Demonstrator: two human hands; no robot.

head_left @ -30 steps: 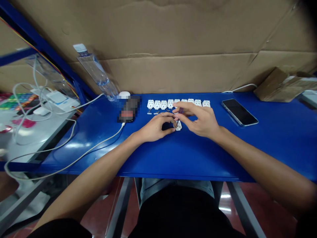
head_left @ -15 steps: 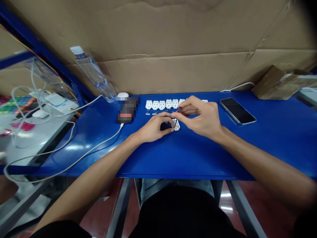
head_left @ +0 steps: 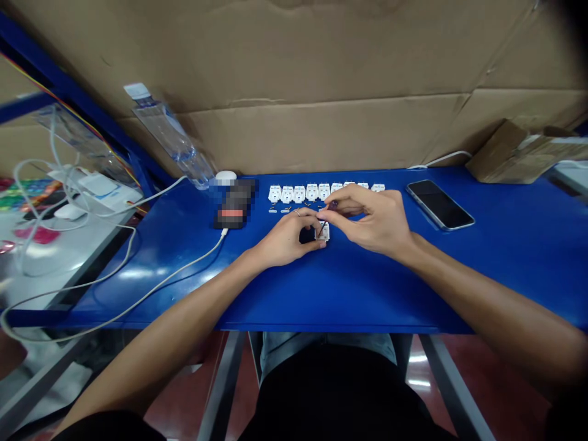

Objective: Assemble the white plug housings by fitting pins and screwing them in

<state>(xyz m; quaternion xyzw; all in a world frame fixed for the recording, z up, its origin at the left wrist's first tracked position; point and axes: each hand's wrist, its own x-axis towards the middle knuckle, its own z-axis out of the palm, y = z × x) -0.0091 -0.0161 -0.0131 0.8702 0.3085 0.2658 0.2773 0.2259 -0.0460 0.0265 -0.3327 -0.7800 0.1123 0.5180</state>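
Observation:
My right hand (head_left: pixel 372 217) pinches a slim screwdriver (head_left: pixel 325 222) with a dark purple handle. Its thin shaft reaches down onto a small white plug body (head_left: pixel 323 232) lying on the blue table top (head_left: pixel 151 272). My left hand (head_left: pixel 287 239) curls beside that plug, with its fingertips against the plug's left edge. A dark object or shadow (head_left: pixel 307 236) shows under those fingers, and I cannot tell which. Behind my hands stands a row of several white plug bodies (head_left: pixel 312 192), with several tiny metal parts (head_left: pixel 285 210) lying in front of it.
A black smartphone (head_left: pixel 440 204) lies to the right, and a blurred dark object (head_left: pixel 234 205) lies to the left with a white cable (head_left: pixel 151 278) running from it. A water bottle (head_left: pixel 177 144) lies at the back left, against a cardboard sheet (head_left: pixel 321 92).
The screwdriver's shaft now shows clearly, standing on the white plug. My right hand has come closer over the plug. The whole view has shifted slightly.

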